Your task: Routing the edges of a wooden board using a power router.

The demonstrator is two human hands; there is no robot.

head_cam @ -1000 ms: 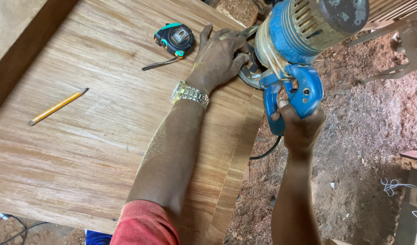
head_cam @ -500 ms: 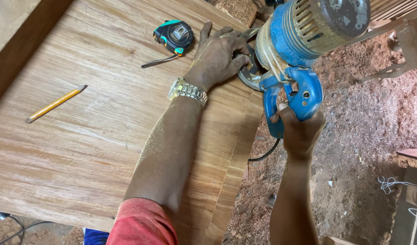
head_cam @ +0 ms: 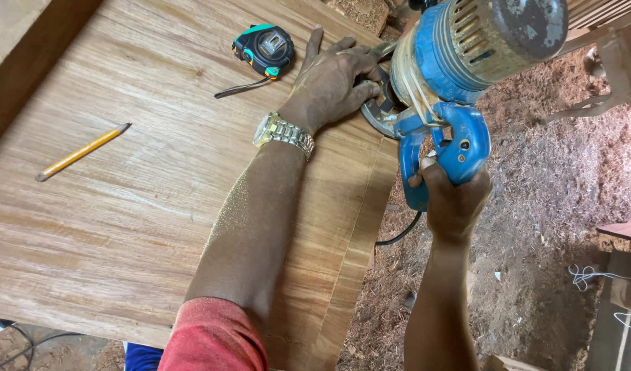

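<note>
— Start at the fingers. What are they doing?

— The left hand (head_cam: 333,79) lies spread, fingers apart and pressed flat, its fingertips against the round metal base of the blue electric router (head_cam: 453,75). The right hand (head_cam: 453,203) is closed tight round the router's blue handle, fingers curled under it.

— And where is the router?

— Upper right of the frame, its base seated on the right edge of the wooden panel (head_cam: 144,199), at the far end of a shallow step already cut along that edge. The cutter itself is hidden under the base, so I can't say how deep it sits.

— How should one work it well here?

— I'd judge: keep the base flat on the panel with that left palm bearing down, hold the handle firm, and feed steadily along the edge so the machine doesn't tip off toward the sawdust-covered floor (head_cam: 556,206).

— Which way does it point?

— Its motor body rises toward the camera, vented grey cap uppermost, so the long axis stands roughly upright to the panel; the handle juts toward the lower right.

— Anything else about?

— A wristwatch (head_cam: 282,132) on the left wrist, a tape measure (head_cam: 264,48) just beyond the left hand, a yellow pencil (head_cam: 82,152) well apart at left.
</note>
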